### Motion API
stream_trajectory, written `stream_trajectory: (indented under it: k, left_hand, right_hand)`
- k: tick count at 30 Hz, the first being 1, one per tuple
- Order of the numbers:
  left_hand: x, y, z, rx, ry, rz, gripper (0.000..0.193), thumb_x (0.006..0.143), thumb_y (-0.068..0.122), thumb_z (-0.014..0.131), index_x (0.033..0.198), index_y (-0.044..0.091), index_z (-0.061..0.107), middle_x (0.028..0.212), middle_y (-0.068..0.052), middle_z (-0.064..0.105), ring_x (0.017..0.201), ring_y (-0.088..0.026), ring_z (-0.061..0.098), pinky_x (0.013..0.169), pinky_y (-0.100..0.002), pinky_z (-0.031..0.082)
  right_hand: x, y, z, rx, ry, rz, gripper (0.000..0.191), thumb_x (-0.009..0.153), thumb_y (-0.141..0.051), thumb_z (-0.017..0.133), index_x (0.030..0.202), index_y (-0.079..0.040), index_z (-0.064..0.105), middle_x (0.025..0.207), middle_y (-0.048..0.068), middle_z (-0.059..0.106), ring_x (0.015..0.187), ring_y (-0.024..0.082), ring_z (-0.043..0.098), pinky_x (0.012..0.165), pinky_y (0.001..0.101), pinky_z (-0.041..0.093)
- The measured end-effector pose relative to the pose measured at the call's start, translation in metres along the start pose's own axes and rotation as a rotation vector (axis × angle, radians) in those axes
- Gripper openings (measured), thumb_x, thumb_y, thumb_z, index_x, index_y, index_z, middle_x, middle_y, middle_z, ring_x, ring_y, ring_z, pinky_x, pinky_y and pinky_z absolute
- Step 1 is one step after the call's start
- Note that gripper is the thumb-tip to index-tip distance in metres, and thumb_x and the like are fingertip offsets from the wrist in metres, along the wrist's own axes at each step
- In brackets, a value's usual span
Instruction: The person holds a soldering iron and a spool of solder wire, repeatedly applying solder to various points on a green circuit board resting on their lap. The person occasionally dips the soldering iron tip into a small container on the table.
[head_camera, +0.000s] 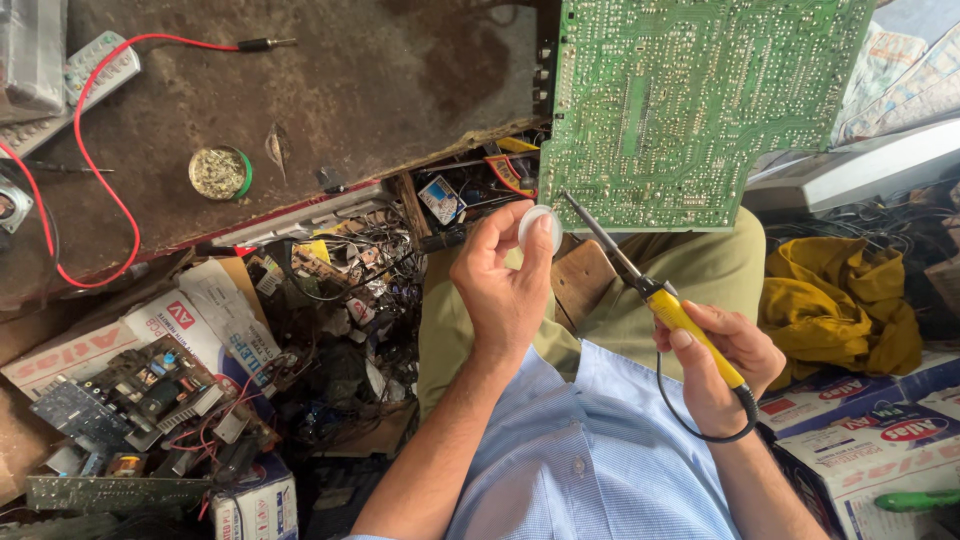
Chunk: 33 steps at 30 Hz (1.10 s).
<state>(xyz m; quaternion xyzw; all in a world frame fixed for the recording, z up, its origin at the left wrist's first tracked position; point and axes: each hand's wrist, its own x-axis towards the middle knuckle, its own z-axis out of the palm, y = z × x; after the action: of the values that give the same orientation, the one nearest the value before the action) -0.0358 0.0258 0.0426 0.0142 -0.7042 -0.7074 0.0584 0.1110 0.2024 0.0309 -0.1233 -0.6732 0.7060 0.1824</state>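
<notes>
My left hand (505, 280) holds a small round white container (536, 226) up between thumb and fingers, just below a large green circuit board (690, 95). The board rests over my lap with its solder side up. My right hand (722, 365) grips a soldering iron (655, 290) by its yellow handle. The iron's metal tip points up and left and ends close to the white container, at the board's lower edge. A black cord loops down from the handle past my right wrist.
A brown worktable (330, 80) at upper left carries a red test lead (110, 180), a remote control (95, 70) and a small green tin (220, 172). Circuit boards (140, 400), loose wires and cardboard boxes (870, 430) crowd the floor. A yellow cloth (835, 295) lies at right.
</notes>
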Motion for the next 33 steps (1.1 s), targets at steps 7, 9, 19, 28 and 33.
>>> stream_trajectory:
  k: [7, 9, 19, 28, 33]
  left_hand:
    - [-0.006, -0.003, 0.003, -0.014, -0.013, 0.004, 0.020, 0.098, 0.006, 0.072, 0.115, -0.004, 0.070, 0.104, -0.008, 0.073, 0.093, -0.012, 0.072, 0.082, -0.025, 0.061]
    - [-0.007, -0.003, 0.004, -0.013, -0.014, 0.009, 0.020, 0.098, 0.006, 0.073, 0.115, -0.005, 0.070, 0.104, -0.009, 0.073, 0.093, -0.012, 0.072, 0.083, -0.025, 0.061]
    - [-0.023, -0.014, 0.010, -0.068, -0.031, 0.021, 0.021, 0.098, 0.004, 0.072, 0.116, -0.006, 0.068, 0.107, -0.009, 0.071, 0.097, -0.013, 0.072, 0.086, -0.026, 0.063]
    - [-0.045, -0.010, 0.021, -0.082, -0.026, 0.005, 0.021, 0.098, 0.004, 0.072, 0.116, -0.007, 0.068, 0.106, -0.009, 0.071, 0.095, -0.012, 0.071, 0.084, -0.026, 0.062]
    - [-0.050, 0.009, -0.009, -0.119, -0.103, -0.118, 0.022, 0.096, 0.006, 0.072, 0.117, -0.003, 0.070, 0.107, -0.009, 0.074, 0.096, -0.013, 0.073, 0.087, -0.027, 0.062]
  right_hand:
    - [-0.004, -0.004, -0.005, -0.055, 0.019, -0.013, 0.019, 0.099, 0.006, 0.066, 0.118, 0.007, 0.064, 0.100, 0.022, 0.071, 0.083, 0.020, 0.071, 0.078, 0.0317, 0.059]
    - [-0.004, -0.004, -0.007, -0.066, 0.018, -0.011, 0.019, 0.099, 0.006, 0.066, 0.117, 0.008, 0.064, 0.102, 0.022, 0.071, 0.083, 0.019, 0.071, 0.078, 0.0316, 0.059]
    - [-0.009, -0.005, -0.024, -0.085, 0.022, -0.010, 0.020, 0.097, 0.006, 0.067, 0.117, 0.007, 0.066, 0.106, 0.019, 0.071, 0.084, 0.019, 0.072, 0.078, 0.0311, 0.059]
    - [-0.022, -0.008, -0.048, -0.083, 0.023, -0.003, 0.020, 0.097, 0.007, 0.067, 0.117, 0.007, 0.067, 0.105, 0.019, 0.071, 0.089, 0.020, 0.072, 0.078, 0.0310, 0.061]
    - [-0.034, -0.017, -0.076, -0.050, -0.035, -0.012, 0.023, 0.094, 0.006, 0.070, 0.117, 0.007, 0.068, 0.097, 0.020, 0.073, 0.080, 0.020, 0.073, 0.075, 0.0309, 0.060]
